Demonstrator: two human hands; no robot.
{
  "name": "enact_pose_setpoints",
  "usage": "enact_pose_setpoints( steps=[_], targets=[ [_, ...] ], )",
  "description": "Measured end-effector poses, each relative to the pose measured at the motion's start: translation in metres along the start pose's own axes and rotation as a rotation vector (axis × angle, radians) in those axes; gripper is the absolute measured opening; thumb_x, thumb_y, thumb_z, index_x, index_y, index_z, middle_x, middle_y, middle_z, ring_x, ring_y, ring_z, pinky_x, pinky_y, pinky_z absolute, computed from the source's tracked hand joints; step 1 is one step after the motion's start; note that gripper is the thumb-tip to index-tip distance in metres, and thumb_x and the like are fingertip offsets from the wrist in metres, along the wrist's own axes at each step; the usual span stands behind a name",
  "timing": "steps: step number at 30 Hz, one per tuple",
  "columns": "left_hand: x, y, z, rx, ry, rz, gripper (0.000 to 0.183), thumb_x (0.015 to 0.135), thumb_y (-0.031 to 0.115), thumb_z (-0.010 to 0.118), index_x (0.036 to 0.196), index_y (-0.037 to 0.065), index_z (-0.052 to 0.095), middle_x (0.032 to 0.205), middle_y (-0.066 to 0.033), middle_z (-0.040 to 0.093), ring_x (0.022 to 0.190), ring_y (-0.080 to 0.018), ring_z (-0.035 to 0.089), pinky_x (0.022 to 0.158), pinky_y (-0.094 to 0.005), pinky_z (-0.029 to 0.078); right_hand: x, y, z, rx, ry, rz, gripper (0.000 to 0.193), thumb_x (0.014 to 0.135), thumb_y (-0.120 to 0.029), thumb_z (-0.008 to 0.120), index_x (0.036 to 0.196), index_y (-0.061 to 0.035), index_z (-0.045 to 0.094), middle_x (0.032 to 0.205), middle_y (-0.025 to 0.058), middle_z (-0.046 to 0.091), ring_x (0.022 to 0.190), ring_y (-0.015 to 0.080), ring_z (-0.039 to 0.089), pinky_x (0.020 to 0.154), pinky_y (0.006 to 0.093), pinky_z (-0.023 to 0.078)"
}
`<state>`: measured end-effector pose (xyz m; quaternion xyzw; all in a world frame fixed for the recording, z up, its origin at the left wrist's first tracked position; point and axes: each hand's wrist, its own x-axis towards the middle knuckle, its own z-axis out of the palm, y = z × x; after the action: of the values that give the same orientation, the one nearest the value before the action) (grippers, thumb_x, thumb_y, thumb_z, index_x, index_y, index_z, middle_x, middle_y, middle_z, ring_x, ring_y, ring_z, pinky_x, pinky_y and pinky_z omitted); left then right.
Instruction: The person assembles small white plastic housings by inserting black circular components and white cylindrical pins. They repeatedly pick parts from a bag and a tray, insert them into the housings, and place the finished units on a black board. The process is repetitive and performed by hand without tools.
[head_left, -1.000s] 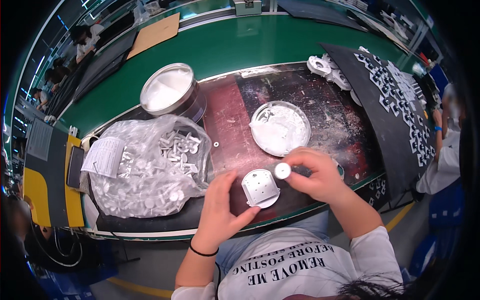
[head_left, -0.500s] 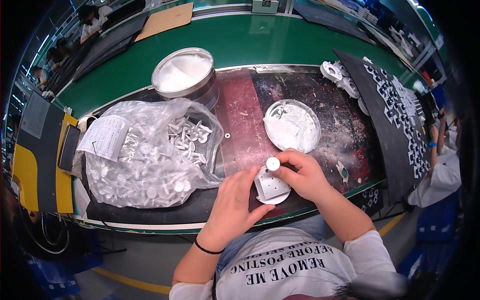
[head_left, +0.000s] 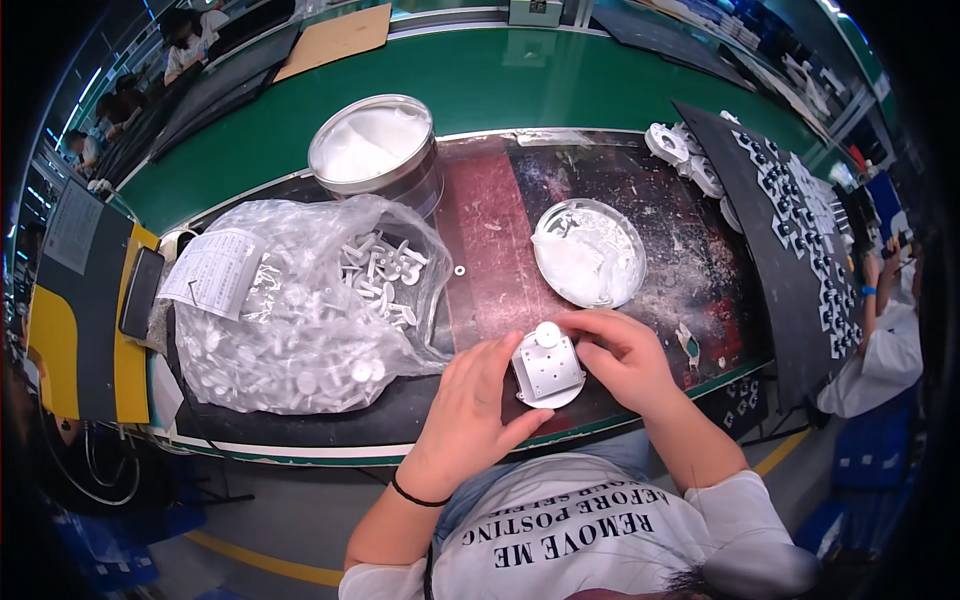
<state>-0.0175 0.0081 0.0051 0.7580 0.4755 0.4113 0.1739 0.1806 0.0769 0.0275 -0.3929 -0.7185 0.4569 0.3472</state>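
Observation:
Near the table's front edge lies a white plastic housing (head_left: 549,374), a squarish block with small holes on a round plate. My left hand (head_left: 470,400) curls round its left side, thumb at the lower edge and fingers at the upper left, steadying it. On the housing's far end sits a small white round-headed plastic part (head_left: 547,334); whatever is beneath its head is hidden. My right hand (head_left: 630,360) is just right of that part with thumb and forefinger apart, holding nothing. Ahead of it stands a round metal dish (head_left: 640,270) with clear plastic film and small pieces in it.
A clear plastic bag (head_left: 290,340) of white stemmed parts fills the left. Behind it stands a metal tin (head_left: 410,185) lined with white plastic. A small white ring (head_left: 460,270) lies mid-table. At right, a black board (head_left: 745,200) carries rows of parts; a co-worker's arm (head_left: 870,290) is beyond.
My right hand has let go of the round-headed part and drawn slightly right, its thumb and forefinger parting. The part stays on the housing. My left hand keeps its hold.

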Motion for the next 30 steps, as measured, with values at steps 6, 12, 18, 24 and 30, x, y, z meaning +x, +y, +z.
enact_pose_setpoints(
  steps=[6, 12, 18, 24, 30],
  targets=[
    [0.001, 0.002, 0.002, -0.021, 0.015, -0.063, 0.096, 0.064, 0.029, 0.082, 0.138, 0.001, 0.026, 0.124, -0.0184, 0.050, 0.110, -0.0366, 0.050, 0.093, -0.0459, 0.038, -0.036, 0.011, -0.030, -0.099, 0.154, -0.061, 0.028, 0.079, 0.006, 0.053, 0.105, 0.0003, 0.064, 0.100, 0.0125, 0.064, 0.091, 0.0211, 0.061, 0.081, 0.0286, 0.046],
    [0.009, 0.005, 0.000, -0.068, -0.026, -0.118, 0.099, 0.064, 0.028, 0.083, 0.138, -0.001, 0.024, 0.125, -0.0204, 0.049, 0.108, -0.0373, 0.051, 0.092, -0.0447, 0.040, -0.055, 0.017, -0.068, -0.206, 0.300, -0.186, 0.023, 0.075, 0.007, 0.054, 0.095, -0.0001, 0.065, 0.095, 0.0124, 0.065, 0.088, 0.0249, 0.060, 0.080, 0.0330, 0.046],
    [0.108, 0.011, -0.022, 0.004, 0.044, 0.046, 0.098, 0.064, 0.021, 0.082, 0.139, -0.001, 0.022, 0.121, -0.0239, 0.049, 0.110, -0.0376, 0.051, 0.093, -0.0425, 0.042, -0.062, 0.033, -0.079, -0.311, 0.350, -0.281, 0.019, 0.072, 0.008, 0.055, 0.085, -0.0011, 0.064, 0.082, 0.0112, 0.065, 0.074, 0.0257, 0.060, 0.069, 0.0334, 0.047],
    [0.245, -0.067, 0.018, 0.058, 0.284, -0.182, 0.086, 0.066, 0.018, 0.079, 0.134, -0.002, 0.030, 0.113, -0.0238, 0.057, 0.099, -0.0355, 0.059, 0.086, -0.0370, 0.047, -0.061, 0.041, -0.082, -0.318, 0.329, -0.354, 0.021, 0.066, 0.006, 0.057, 0.082, -0.0035, 0.065, 0.076, 0.0104, 0.064, 0.067, 0.0270, 0.060, 0.061, 0.0347, 0.047],
    [0.281, -0.206, 0.040, 0.133, 0.464, -0.257, 0.085, 0.066, 0.018, 0.079, 0.132, -0.006, 0.032, 0.108, -0.0220, 0.061, 0.100, -0.0305, 0.061, 0.088, -0.0353, 0.046, -0.063, 0.045, -0.082, -0.321, 0.320, -0.403, 0.018, 0.066, 0.000, 0.061, 0.083, -0.0047, 0.067, 0.075, 0.0082, 0.063, 0.069, 0.0251, 0.061, 0.064, 0.0357, 0.049]
  ],
)
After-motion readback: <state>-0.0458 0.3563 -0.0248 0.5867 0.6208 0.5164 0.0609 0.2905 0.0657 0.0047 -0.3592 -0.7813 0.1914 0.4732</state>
